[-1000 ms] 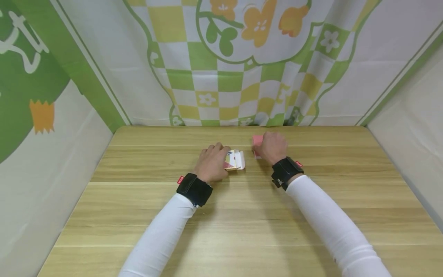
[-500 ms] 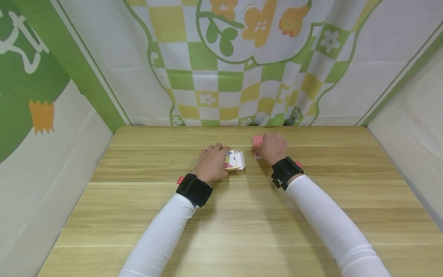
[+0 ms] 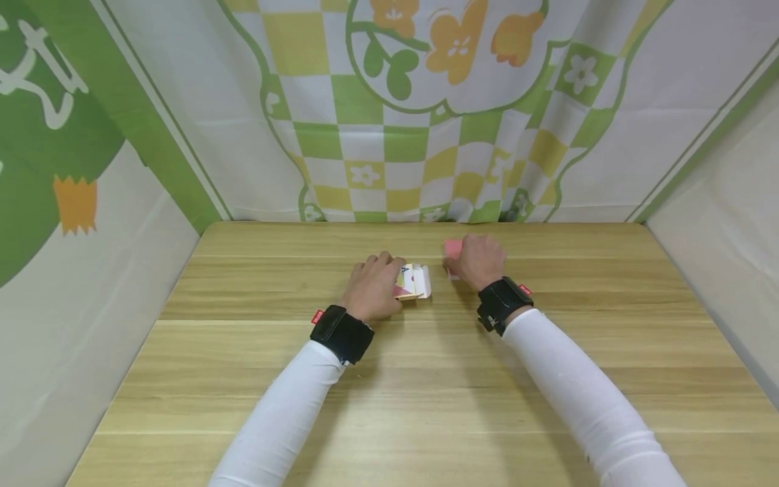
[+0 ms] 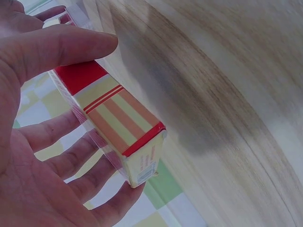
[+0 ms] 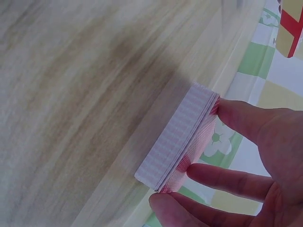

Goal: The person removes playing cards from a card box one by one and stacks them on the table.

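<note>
My left hand [image 3: 372, 285] grips a playing card box [image 3: 409, 283] near the middle of the table's far part. The box's white flap stands open on its right side, and a letter A shows on its face. In the left wrist view the thumb lies along the red and striped narrow side of the box [image 4: 118, 111], with the fingers on the other side. Right of the box, my right hand [image 3: 481, 260] holds a deck of playing cards [image 3: 453, 248] with red backs. The right wrist view shows the squared deck [image 5: 182, 137] pinched between thumb and fingers.
Both hands are over a wooden table [image 3: 414, 392]. A curtain [image 3: 359, 142] with green and yellow checks hangs along its far edge. Pale cloth walls [image 3: 724, 203] stand at both sides.
</note>
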`<action>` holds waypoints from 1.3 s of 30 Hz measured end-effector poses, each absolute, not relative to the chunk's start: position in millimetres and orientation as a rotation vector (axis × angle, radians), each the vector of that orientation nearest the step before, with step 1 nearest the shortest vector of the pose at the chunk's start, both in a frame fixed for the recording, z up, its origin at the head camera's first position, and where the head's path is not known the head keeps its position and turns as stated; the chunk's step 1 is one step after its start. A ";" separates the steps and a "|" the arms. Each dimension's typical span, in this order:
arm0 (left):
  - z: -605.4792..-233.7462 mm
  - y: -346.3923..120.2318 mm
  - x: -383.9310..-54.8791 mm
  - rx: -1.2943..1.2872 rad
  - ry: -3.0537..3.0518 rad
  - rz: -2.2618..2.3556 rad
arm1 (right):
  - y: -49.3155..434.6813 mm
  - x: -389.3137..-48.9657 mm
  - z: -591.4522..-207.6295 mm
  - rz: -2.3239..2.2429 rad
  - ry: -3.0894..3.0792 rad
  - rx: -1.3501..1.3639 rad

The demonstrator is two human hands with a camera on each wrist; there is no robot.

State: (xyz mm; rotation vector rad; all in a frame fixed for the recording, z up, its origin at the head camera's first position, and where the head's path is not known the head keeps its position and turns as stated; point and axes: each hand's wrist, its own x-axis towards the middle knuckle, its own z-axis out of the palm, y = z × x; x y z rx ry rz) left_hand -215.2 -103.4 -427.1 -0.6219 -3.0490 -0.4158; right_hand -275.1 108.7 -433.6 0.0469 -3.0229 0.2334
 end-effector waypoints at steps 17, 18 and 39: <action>-427.3 -98.3 -215.0 -0.654 -3.037 -0.394 | 120.3 -272.5 -437.0 0.318 -3.023 0.079; -427.2 -97.8 -215.0 -0.656 -3.036 -0.395 | 121.4 -271.9 -437.0 0.339 -3.010 0.093; -422.5 -87.3 -217.6 -0.726 -3.031 -0.345 | 108.3 -243.5 -425.3 1.216 -2.944 0.839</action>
